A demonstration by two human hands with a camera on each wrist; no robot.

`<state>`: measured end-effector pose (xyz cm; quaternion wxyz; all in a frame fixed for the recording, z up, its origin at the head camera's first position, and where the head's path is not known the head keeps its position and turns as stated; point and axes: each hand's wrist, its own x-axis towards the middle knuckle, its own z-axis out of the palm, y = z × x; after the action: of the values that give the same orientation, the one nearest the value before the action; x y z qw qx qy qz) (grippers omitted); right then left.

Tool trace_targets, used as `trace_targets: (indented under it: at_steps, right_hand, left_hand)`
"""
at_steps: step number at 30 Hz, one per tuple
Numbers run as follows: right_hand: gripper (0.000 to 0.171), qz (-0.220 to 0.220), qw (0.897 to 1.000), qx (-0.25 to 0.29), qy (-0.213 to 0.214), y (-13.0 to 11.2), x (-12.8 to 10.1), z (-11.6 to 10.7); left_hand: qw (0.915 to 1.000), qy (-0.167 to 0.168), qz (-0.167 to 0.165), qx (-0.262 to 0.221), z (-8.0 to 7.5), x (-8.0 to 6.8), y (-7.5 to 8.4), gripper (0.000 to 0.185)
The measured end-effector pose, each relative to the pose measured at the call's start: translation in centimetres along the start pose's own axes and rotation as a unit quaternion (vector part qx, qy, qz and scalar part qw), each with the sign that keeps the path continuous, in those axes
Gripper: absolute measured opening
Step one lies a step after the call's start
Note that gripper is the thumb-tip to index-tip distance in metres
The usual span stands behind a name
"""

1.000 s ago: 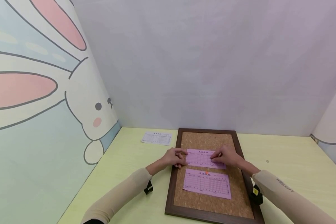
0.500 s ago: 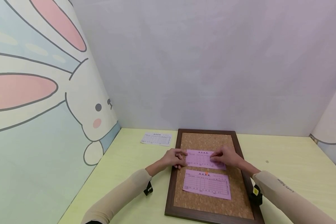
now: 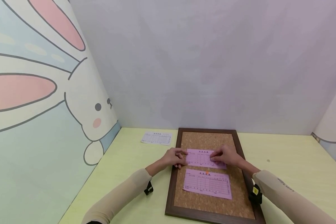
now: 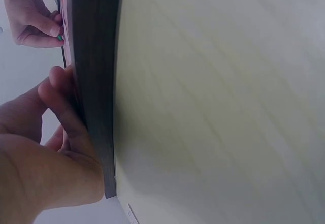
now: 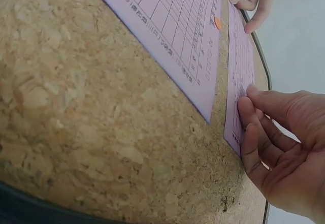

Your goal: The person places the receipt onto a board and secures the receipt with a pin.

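A cork board (image 3: 214,205) in a dark brown frame lies on the table, bearing two pink printed slips. My left hand (image 3: 174,157) rests over the board's left edge, its fingertips touching the left end of the upper slip (image 3: 197,158). My right hand (image 3: 226,155) is on the right part of that same slip. Between its thumb and index finger it pinches a small green thumbtack (image 4: 60,37), mostly hidden by the fingertips. Below lies the lower pink slip (image 3: 207,185), with an orange thumbtack (image 5: 217,23) at its top middle.
A white printed slip (image 3: 156,138) lies on the pale yellow table (image 3: 140,155), left of the board's far end. Right of the board is a small round spot (image 3: 268,161), too small to identify. A grey-white curtain (image 3: 201,68) hangs behind the table.
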<state>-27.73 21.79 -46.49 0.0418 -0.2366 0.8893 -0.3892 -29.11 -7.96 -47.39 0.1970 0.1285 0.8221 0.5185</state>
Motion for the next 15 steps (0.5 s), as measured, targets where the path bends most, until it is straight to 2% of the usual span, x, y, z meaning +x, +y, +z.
trace_targets:
  at_steps: [6, 15]
  right_hand:
    - [0.014, 0.007, 1.000, -0.003, 0.001, -0.16, 0.03, 0.01]
    - [0.014, 0.041, 0.999, -0.010, 0.001, -0.52, 0.14, 0.13]
  left_hand:
    - [1.0000, 0.003, 0.004, -0.001, 0.03, -0.05, 0.02, 0.036]
    - [0.9999, 0.010, 0.003, 0.004, 0.23, 0.03, -0.02, 0.033]
